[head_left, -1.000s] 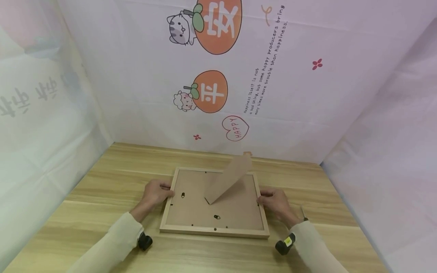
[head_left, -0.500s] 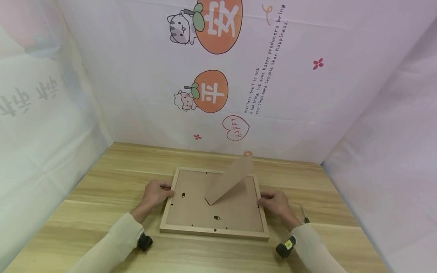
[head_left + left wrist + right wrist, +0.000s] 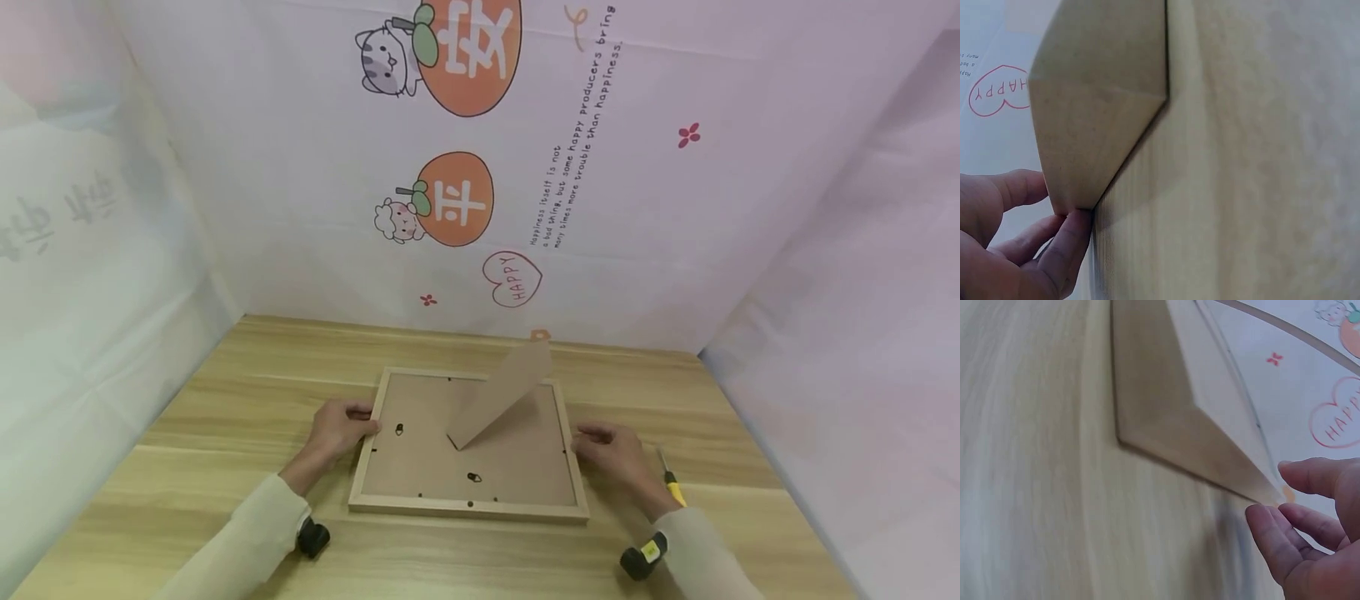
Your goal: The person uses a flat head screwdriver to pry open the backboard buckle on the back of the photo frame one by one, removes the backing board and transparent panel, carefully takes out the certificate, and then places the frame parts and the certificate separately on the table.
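Note:
A wooden picture frame (image 3: 470, 506) lies face down on the table, its brown backboard (image 3: 420, 467) showing. From the backboard a stand leg (image 3: 502, 392) is folded out, tilted up to the right. My left hand (image 3: 337, 429) pinches the frame's left side; in the left wrist view the thumb lies on the upper edge and fingers touch the lower edge. Beside the frame's right side is my right hand (image 3: 615, 454), its thumb (image 3: 1307, 475) lifted and its fingers (image 3: 1266, 531) loosely bent close to the side. Whether those fingertips still touch the frame I cannot tell.
A screwdriver with a yellow and black handle (image 3: 672, 487) lies right of the frame, partly hidden by the right forearm. A printed white cloth (image 3: 337, 250) hangs behind the wooden table (image 3: 225, 400), with more cloth at both sides.
My right hand has let go of the frame's right side and shifted slightly right, uncovering more of the screwdriver. The left hand keeps its hold. The head view has shifted a little.

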Action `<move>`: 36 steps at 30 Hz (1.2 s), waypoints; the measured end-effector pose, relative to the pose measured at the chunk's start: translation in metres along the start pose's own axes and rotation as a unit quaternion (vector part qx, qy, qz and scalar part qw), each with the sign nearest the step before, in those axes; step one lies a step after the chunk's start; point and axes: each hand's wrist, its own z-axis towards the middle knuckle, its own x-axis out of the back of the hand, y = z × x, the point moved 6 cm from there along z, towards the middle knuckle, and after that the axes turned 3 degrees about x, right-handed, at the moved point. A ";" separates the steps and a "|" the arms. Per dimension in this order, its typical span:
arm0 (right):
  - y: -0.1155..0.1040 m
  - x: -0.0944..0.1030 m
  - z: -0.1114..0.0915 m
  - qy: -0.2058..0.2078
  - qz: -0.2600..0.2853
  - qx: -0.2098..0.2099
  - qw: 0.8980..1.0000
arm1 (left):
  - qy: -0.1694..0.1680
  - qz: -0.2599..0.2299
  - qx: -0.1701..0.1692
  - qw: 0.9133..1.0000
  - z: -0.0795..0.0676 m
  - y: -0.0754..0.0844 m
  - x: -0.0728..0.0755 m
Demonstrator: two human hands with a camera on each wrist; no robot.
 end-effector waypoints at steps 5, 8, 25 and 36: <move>0.000 0.025 -0.012 0.020 -0.017 -0.010 1.000 | -0.007 -0.005 -0.003 1.000 0.000 -0.002 0.001; 0.001 0.044 -0.019 0.043 -0.046 -0.016 0.998 | -0.010 -0.002 -0.001 1.000 0.001 -0.002 0.001; 0.048 0.102 -0.044 0.108 -0.187 -0.017 0.976 | -0.008 -0.005 0.007 1.000 0.004 -0.005 0.001; 0.062 0.097 -0.048 0.078 -0.228 -0.049 0.969 | -0.008 -0.011 0.009 1.000 0.004 -0.006 0.000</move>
